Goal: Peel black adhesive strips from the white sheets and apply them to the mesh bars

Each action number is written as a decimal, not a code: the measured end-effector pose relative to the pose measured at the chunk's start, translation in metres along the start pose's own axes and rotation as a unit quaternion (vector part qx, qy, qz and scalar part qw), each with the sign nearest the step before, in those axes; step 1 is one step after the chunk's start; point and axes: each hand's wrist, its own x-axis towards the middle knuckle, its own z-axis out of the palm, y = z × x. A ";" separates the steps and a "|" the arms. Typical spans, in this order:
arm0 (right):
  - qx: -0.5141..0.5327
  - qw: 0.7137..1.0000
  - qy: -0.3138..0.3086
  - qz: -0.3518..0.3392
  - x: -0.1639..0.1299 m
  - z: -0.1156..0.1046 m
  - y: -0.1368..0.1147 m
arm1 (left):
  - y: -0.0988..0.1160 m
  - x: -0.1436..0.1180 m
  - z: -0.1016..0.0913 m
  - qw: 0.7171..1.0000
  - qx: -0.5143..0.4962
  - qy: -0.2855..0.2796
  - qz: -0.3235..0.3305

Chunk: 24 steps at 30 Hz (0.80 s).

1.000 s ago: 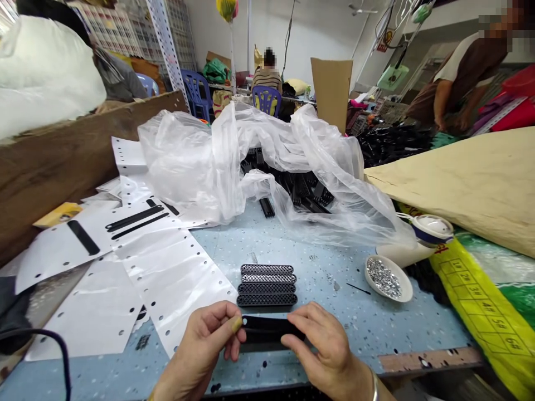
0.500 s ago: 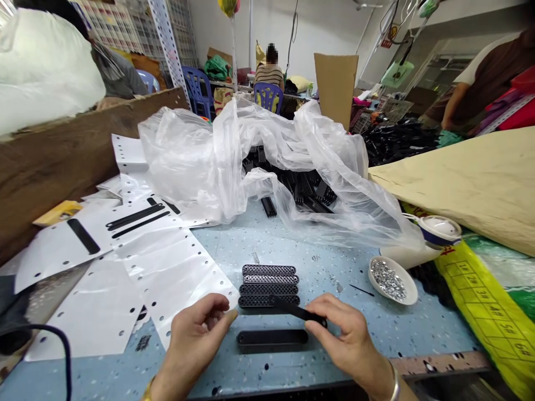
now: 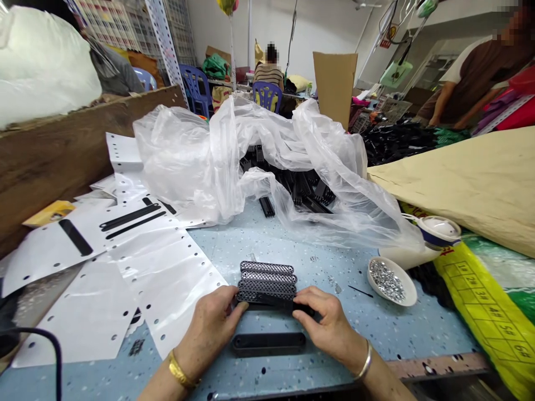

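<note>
In front of me lie several black plastic bars with a lattice face (image 3: 267, 277), side by side in a row. A thin flat black strip (image 3: 273, 301) spans the nearest of them. My right hand (image 3: 324, 317) pinches its right end between thumb and fingers. At the left end my left hand (image 3: 219, 314) is closed, thumb and fingers gripping the strip's tip against the row's edge. Closer to me, a smooth black bar (image 3: 268, 343) lies alone on the table, touched by neither hand.
A white bowl (image 3: 390, 282) of small shiny metal pieces stands at the right, beside a thin black rod (image 3: 360, 291). Clear plastic bags (image 3: 188, 167) with black parts (image 3: 307, 189) fill the back. White perforated sheets (image 3: 167, 267) and loose black strips lie left. Other people are in the background.
The strip has swung level and moved left over the nearest lattice bar. My left hand has moved in and closed at its left end; my right hand has shifted slightly left.
</note>
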 end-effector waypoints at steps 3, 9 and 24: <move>-0.006 1.000 -0.007 -0.009 0.004 -0.003 0.003 | 0.000 0.001 0.000 0.998 0.054 -0.039 -0.005; -0.018 0.997 -0.079 -0.021 -0.005 -0.019 -0.005 | 0.006 -0.011 -0.006 0.991 0.064 -0.117 -0.026; -0.069 0.990 -0.060 -0.107 0.000 0.010 -0.012 | 0.001 -0.028 0.001 0.993 -0.071 -0.041 -0.090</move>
